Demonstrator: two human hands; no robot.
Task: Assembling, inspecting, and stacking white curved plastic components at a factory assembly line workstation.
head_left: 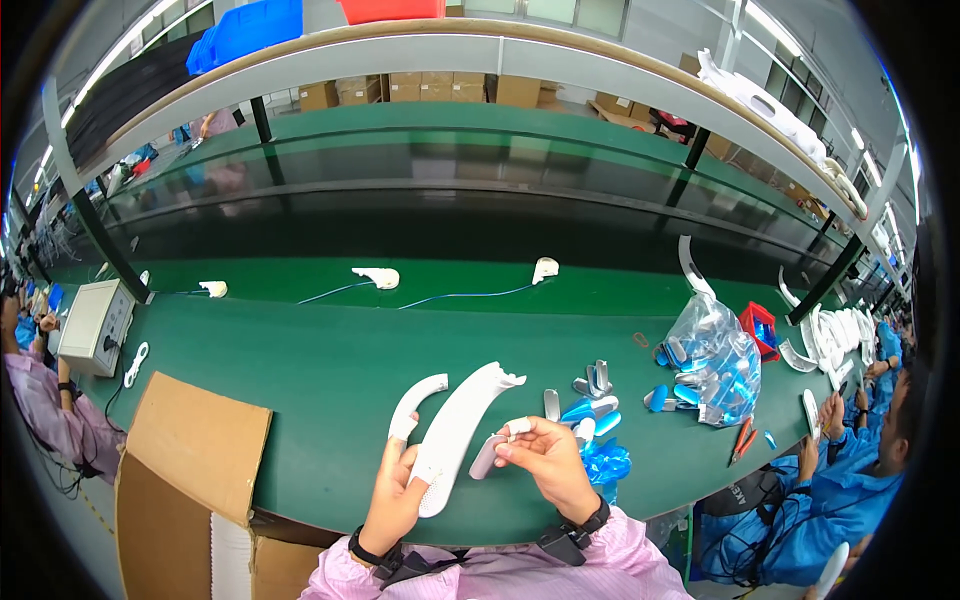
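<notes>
My left hand (393, 500) is closed round the lower end of a long, curved white plastic shell (460, 425), whose bottom shows small perforations. A smaller curved white piece (420, 397) sits beside it, touching or close to my left fingers; I cannot tell if it is held. Between its thumb and fingers, my right hand (548, 458) pinches a small greyish oblong cover (487, 456), just right of the shell. Both hands wear dark wrist straps and pale wraps show on some fingers. Right of my right hand lie several silver and blue-filmed covers (595, 408) and crumpled blue film (606, 462).
A clear bag (712, 350) of covers, a red bin (760, 330) and pliers (742, 440) are at right, near a co-worker in blue (850, 500). An open carton (190, 440) and grey box (97, 328) stand left. White parts on blue cords (378, 278) line the back.
</notes>
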